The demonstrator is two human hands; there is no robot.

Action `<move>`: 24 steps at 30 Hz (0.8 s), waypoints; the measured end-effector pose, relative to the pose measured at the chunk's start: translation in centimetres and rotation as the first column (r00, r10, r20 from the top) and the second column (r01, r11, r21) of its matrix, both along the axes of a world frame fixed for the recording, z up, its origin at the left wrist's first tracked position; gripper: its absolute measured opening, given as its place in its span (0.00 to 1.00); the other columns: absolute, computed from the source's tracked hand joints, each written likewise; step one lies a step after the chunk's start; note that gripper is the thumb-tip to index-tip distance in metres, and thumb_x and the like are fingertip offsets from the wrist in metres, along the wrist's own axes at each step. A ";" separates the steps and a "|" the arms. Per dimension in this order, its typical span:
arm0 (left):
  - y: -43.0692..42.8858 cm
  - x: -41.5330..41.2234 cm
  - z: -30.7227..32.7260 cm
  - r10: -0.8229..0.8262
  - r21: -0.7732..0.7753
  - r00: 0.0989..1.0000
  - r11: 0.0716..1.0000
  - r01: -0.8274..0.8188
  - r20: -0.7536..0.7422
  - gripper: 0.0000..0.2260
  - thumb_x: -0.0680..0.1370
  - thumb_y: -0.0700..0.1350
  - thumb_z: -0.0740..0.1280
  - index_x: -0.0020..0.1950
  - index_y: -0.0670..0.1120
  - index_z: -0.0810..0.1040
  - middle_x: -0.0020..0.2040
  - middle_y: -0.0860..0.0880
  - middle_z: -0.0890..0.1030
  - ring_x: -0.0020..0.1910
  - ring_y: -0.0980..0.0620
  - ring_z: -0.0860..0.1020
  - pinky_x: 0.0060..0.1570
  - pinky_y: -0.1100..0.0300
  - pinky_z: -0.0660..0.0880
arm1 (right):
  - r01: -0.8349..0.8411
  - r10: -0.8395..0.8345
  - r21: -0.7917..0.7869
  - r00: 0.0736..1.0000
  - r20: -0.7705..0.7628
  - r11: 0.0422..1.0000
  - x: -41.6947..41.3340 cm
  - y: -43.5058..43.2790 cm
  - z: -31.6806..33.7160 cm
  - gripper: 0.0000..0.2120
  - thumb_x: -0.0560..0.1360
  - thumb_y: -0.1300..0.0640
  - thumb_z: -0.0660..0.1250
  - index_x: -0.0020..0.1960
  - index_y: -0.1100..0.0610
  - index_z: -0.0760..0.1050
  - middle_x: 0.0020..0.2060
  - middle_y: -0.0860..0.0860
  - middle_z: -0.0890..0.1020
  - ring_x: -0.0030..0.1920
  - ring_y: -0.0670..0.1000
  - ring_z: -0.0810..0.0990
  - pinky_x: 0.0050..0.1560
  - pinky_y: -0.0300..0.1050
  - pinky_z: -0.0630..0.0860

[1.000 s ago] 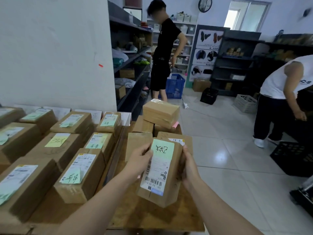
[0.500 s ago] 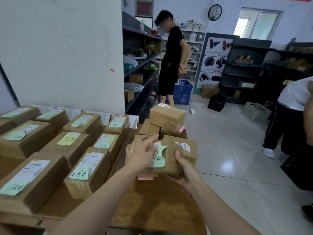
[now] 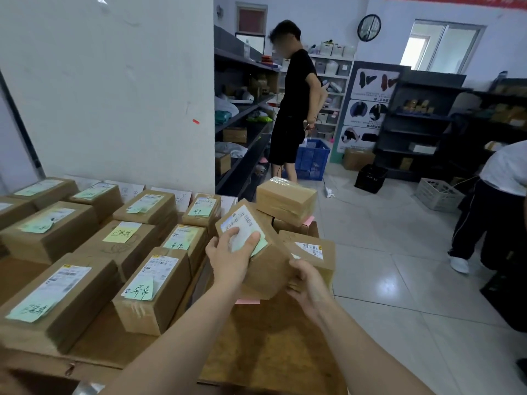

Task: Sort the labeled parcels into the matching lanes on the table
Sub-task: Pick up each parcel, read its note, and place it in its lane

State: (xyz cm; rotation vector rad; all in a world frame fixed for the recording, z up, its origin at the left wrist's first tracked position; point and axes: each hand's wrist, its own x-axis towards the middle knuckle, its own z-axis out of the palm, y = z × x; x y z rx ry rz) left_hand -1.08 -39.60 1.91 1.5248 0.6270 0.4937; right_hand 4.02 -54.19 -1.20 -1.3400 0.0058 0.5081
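Turning the parcel label-up since earlier | your left hand and right hand are gripping it | you are nearing placement.

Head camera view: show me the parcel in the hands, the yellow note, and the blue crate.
held parcel (image 3: 268, 270), head view, on its bare brown side face.
yellow note (image 3: 122, 232), head view, on the middle of the handwritten paper.
blue crate (image 3: 313, 158), head view, on its front wall.
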 end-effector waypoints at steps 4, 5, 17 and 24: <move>0.0 0.0 -0.5 -0.013 0.060 1.000 0.998 0.012 0.014 0.34 0.69 0.55 0.77 0.70 0.53 0.66 0.71 0.50 0.63 0.65 0.52 0.67 0.58 0.56 0.71 | -0.068 0.077 -0.158 0.996 0.048 0.985 -0.5 0.3 1.0 0.36 0.65 0.30 0.65 0.67 0.47 0.66 0.58 0.46 0.74 0.60 0.50 0.72 0.68 0.60 0.70; 0.1 0.1 -0.8 -0.010 0.049 1.000 0.999 0.009 0.026 0.37 0.67 0.55 0.78 0.70 0.53 0.64 0.69 0.50 0.66 0.65 0.51 0.68 0.60 0.53 0.72 | -0.077 0.092 -0.213 0.994 0.064 0.974 -0.5 0.5 1.1 0.39 0.63 0.29 0.65 0.66 0.49 0.67 0.57 0.46 0.75 0.58 0.49 0.74 0.66 0.57 0.72; 1.7 -2.6 -0.9 0.022 0.208 0.997 0.977 -0.037 0.077 0.32 0.70 0.52 0.76 0.70 0.54 0.65 0.66 0.53 0.68 0.66 0.54 0.67 0.64 0.48 0.72 | -0.206 0.223 -0.253 0.974 0.039 0.945 -1.2 3.8 0.9 0.38 0.62 0.36 0.75 0.66 0.49 0.68 0.56 0.51 0.82 0.55 0.53 0.81 0.58 0.56 0.78; 3.0 -4.5 -1.1 0.069 0.146 0.995 0.986 -0.079 0.073 0.21 0.78 0.52 0.66 0.68 0.64 0.65 0.66 0.52 0.74 0.58 0.50 0.79 0.50 0.49 0.81 | -0.258 0.257 -0.209 0.966 -0.037 0.943 -2.0 6.0 1.2 0.24 0.74 0.39 0.67 0.65 0.50 0.72 0.54 0.51 0.84 0.54 0.54 0.81 0.43 0.50 0.79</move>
